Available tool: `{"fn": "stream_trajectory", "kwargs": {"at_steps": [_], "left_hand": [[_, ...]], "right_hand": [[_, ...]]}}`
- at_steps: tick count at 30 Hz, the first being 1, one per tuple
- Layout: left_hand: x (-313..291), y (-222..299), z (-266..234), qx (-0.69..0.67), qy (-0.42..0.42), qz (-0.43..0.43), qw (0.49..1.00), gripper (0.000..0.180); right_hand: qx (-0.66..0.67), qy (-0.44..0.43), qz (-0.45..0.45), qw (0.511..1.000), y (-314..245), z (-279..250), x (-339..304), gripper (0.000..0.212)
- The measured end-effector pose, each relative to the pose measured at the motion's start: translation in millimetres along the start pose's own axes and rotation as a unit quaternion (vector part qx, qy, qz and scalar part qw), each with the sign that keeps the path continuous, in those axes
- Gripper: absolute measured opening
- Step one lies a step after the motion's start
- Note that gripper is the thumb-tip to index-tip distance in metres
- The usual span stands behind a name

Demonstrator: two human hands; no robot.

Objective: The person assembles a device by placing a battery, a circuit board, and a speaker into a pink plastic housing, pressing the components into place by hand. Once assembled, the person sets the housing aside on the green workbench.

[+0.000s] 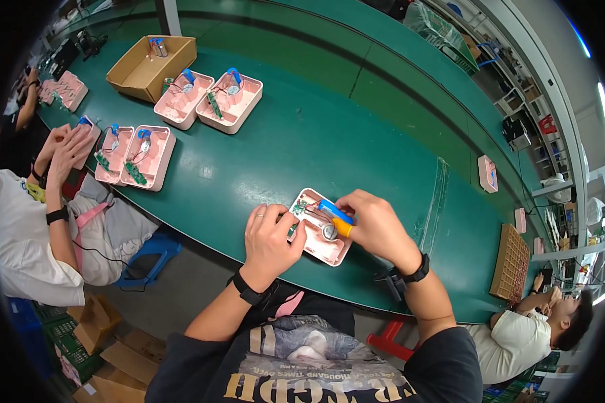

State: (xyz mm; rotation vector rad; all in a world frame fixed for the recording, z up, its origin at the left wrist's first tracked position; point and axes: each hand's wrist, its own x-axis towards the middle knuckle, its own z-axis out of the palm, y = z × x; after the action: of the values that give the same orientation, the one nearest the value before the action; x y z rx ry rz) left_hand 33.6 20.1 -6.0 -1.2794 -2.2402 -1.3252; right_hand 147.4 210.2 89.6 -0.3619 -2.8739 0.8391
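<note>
Now you're working at the long green bench (pixel 356 148), left hand (pixel 270 236) pressing the pink open casing (pixel 319 242), right hand (pixel 376 225) gripping a blue-and-yellow tool (pixel 336 216).

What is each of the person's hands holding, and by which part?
The right hand grips a blue and yellow tool by its handle. The left hand steadies the pink casing at its left edge.

green bench (pixel 329 134) | on it: pink housings (pixel 230 102), cardboard box (pixel 152 67), brown grid tray (pixel 509 262)
</note>
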Motion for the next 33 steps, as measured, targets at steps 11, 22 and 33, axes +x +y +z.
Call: {"fn": "stream_trajectory", "kwargs": {"at_steps": [11,22,33], "left_hand": [[1.0,2.0,-1.5,-0.008,-0.01,-0.007,1.0,0.012],[1.1,-0.8,-4.2,-0.017,-0.019,-0.004,1.0,0.012],[4.0,-0.7,0.0,-0.018,-0.031,0.012,0.999,0.012]], "right_hand": [[-0.094,0.011,-0.053,0.994,4.7,14.7,9.1,0.028],[0.088,-0.024,0.035,0.995,5.1,23.7,18.3,0.03],[0.115,-0.027,0.044,0.992,22.5,26.4,14.1,0.032]]}}
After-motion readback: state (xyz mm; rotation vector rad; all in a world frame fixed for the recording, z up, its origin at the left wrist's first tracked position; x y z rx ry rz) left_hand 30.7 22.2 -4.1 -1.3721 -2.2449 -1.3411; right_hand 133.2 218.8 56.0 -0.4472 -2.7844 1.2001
